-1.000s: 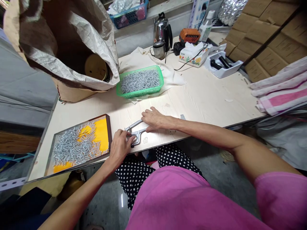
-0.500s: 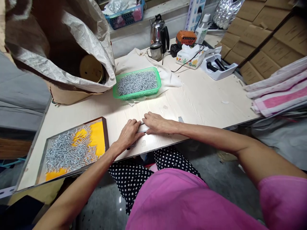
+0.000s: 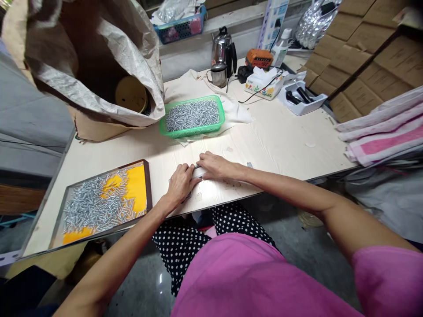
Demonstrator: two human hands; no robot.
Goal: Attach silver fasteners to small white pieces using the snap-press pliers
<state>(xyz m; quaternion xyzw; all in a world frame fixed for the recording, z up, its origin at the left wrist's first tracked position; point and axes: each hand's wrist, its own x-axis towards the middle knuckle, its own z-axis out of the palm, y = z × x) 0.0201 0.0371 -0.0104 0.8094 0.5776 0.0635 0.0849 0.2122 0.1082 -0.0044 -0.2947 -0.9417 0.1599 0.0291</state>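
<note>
A metal hand tool with two handles [image 3: 197, 171] lies on the pale wooden table [image 3: 280, 132] near its front edge, mostly hidden under my hands. My left hand [image 3: 181, 182] presses down on its near handle with fingers curled over it. My right hand [image 3: 214, 166] lies over the tool's far end, fingers closed on it. A dark-framed tray with a yellow floor [image 3: 140, 187] holds many silver screws [image 3: 95, 204] to the left of my hands. A green basket [image 3: 193, 128] full of screws stands behind.
A large open sack [image 3: 99, 61] with a round can inside sits at the back left. A kettle [image 3: 224, 46], a metal cup [image 3: 219, 75], a tissue box [image 3: 262, 83] and a white tool tray [image 3: 302, 99] stand at the back. Folded towels [image 3: 386, 127] lie right, cardboard boxes behind.
My left hand moved from the handle ends up onto the tool and pressed the handles together; the open handles are now covered. My right hand stayed on the tool's far end.
</note>
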